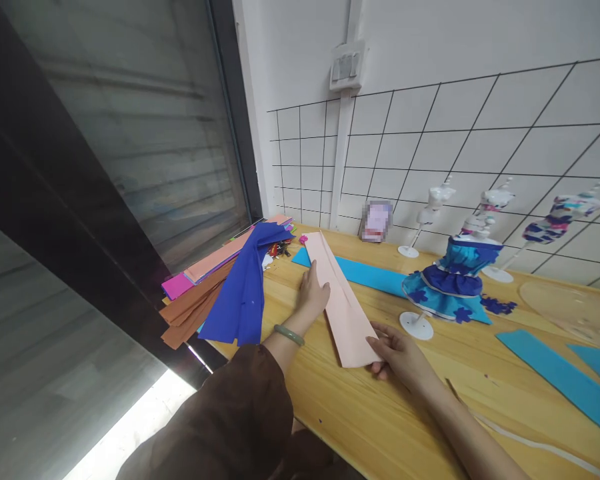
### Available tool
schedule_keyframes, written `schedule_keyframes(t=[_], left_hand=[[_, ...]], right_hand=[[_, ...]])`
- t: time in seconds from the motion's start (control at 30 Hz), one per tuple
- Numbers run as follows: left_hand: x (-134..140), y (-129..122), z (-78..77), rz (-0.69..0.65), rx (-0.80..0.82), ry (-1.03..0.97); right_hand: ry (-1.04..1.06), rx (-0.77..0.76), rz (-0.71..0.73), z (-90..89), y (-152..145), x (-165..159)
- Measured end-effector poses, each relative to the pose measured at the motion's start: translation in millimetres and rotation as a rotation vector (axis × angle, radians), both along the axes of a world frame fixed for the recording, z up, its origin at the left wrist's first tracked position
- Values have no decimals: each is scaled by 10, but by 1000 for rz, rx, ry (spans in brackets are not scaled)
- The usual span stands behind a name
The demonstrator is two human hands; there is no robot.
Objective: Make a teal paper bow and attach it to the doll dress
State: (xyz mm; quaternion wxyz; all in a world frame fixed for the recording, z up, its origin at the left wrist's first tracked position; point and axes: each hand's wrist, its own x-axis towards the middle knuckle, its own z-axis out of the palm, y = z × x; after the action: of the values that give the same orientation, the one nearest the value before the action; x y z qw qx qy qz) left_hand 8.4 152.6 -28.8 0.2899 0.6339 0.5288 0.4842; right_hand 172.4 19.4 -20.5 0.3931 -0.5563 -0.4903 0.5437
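A folded strip of pale pink crepe paper [337, 293] slants across the wooden table in front of me. My left hand [313, 291], with a green bangle on its wrist, grips the strip's left edge partway up, the thumb lying over the paper. At the near right corner, my right hand [393, 350] pinches the strip between thumb and fingers. Beneath its far part passes a light blue paper strip [370, 275]. Just left of my left hand lies a folded dark blue crepe paper piece [245, 290].
Brown paper [195, 307] and a magenta sheet [176, 287] are stacked at the table's left edge. A small mannequin in a blue dress [450, 280] stands on the right, with other mannequins behind. More blue strips [555, 373] and a white cord [535, 443] lie at right.
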Motion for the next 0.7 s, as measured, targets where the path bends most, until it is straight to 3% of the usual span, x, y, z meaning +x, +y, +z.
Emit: schedule_keyframes(t=[0.07, 0.13, 0.37, 0.53, 0.7], left_hand=[[-24, -48, 23, 12, 117, 216], [-19, -100, 37, -66, 196, 366], [74, -270, 30, -360, 252, 514], [42, -283, 18, -434, 271, 681], [24, -276, 29, -457, 236, 659]], right_hand=[[-26, 14, -56, -9, -18, -5], [-85, 30, -103, -24, -35, -4], [-300, 167, 57, -9, -94, -10], [-393, 225, 123, -5, -91, -20], [-545, 311, 95, 82, -112, -48]])
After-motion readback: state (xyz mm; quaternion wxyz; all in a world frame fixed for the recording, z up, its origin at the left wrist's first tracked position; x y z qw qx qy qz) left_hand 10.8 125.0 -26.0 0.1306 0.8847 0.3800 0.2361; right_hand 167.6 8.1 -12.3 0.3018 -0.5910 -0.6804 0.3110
